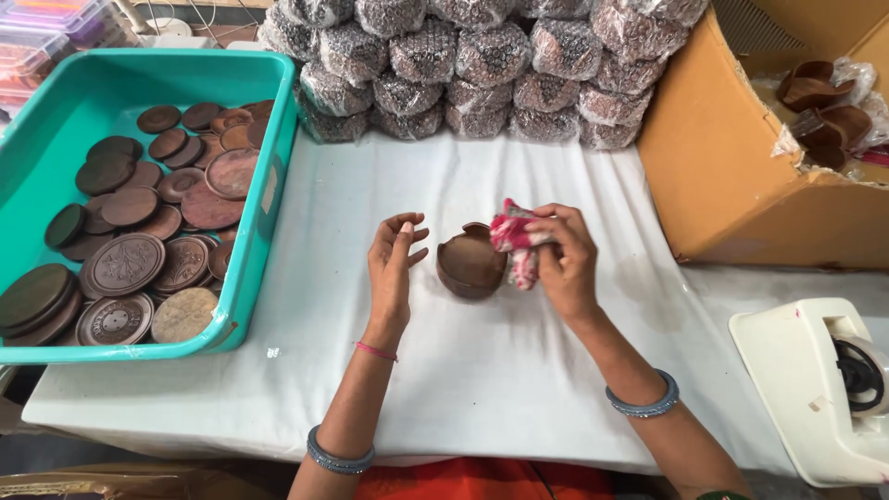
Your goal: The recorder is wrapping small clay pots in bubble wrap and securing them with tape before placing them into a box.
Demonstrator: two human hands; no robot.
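Observation:
A small dark brown wooden bowl (469, 263) sits on the white cloth-covered table (482, 370), near the middle. My right hand (562, 259) grips a crumpled red and white rag (515, 243), which touches the bowl's right rim. My left hand (395, 259) hovers just left of the bowl, fingers loosely apart, holding nothing and not touching the bowl.
A teal plastic tub (269, 199) at the left holds several round wooden discs and carved lids. Bubble-wrapped bundles (477, 65) are stacked at the back. A cardboard box (732, 176) with wooden bowls stands at the right, and a cream tape dispenser (820, 389) at the near right.

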